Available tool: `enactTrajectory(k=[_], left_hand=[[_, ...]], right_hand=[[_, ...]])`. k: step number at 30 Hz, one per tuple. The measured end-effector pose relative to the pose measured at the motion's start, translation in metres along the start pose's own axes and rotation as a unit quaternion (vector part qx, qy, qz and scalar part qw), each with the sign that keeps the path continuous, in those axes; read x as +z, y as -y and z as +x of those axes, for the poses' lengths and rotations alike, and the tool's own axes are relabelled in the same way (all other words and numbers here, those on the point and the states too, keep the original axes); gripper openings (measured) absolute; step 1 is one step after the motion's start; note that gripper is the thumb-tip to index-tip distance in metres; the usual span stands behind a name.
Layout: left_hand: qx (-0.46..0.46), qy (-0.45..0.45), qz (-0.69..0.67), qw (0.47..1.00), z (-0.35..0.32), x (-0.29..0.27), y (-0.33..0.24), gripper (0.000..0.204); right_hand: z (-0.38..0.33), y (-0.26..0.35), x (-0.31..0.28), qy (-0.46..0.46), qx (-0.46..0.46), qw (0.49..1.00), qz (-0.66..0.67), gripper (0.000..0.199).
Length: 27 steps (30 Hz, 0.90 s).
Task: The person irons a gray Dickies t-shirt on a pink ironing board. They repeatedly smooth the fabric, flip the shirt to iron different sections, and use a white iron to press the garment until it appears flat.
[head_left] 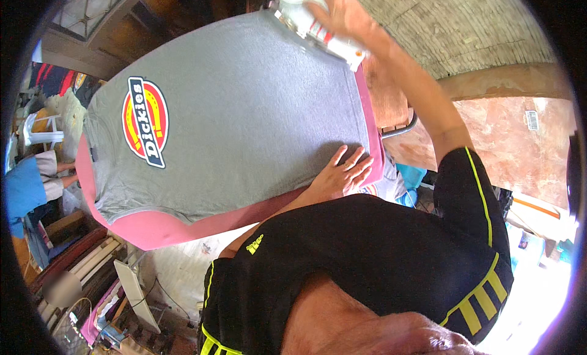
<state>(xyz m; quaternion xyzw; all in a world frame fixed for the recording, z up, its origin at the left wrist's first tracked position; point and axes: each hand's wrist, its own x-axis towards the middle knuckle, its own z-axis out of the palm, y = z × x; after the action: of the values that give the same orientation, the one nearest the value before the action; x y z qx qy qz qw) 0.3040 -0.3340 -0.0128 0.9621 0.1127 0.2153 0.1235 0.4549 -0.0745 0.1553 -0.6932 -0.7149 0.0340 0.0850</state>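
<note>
A grey T-shirt [244, 104] with a colourful printed emblem lies spread over a pink-covered ironing board [153, 229]. My right hand [348, 18] is wrapped around a white clothes iron [315, 28], slightly smeared by motion. The iron sits at the shirt's far right edge; whether its plate touches the cloth is hard to tell. Near the shirt's lower right corner, my left hand [348, 171] lies with fingers spread on the grey cloth, close to the board's pink edge.
A rough wooden panel [458, 25] and a reddish marbled board [489, 141] stand to the right. At the far left, a person in blue [24, 184] is near a white stool [46, 132]. Stacked boards [92, 257] and a thin white panel [134, 294] with loose cords fill the lower left.
</note>
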Motion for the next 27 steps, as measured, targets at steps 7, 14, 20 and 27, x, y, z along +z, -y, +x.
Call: enactTrajectory(k=[7,14,20,27], left_hand=[[0.001,0.086,-0.086,0.993,0.013,-0.025,0.004,0.043],[-0.150,-0.166,-0.219,0.950,-0.012,-0.024,0.002,0.009],[-0.390,-0.200,0.183,0.880,-0.073,-0.077,0.020,0.045],[-0.607,-0.122,0.271,0.737,-0.158,-0.087,0.024,0.076]], right_hand=[[0.084,-0.100,0.042,-0.064,-0.015,0.997,-0.033,0.050],[-0.065,-0.012,0.043,-0.070,-0.128,0.987,0.062,0.054],[-0.225,-0.015,0.008,-0.016,-0.155,0.974,0.166,0.035],[-0.226,0.005,0.005,0.125,-0.236,0.943,0.200,0.036]])
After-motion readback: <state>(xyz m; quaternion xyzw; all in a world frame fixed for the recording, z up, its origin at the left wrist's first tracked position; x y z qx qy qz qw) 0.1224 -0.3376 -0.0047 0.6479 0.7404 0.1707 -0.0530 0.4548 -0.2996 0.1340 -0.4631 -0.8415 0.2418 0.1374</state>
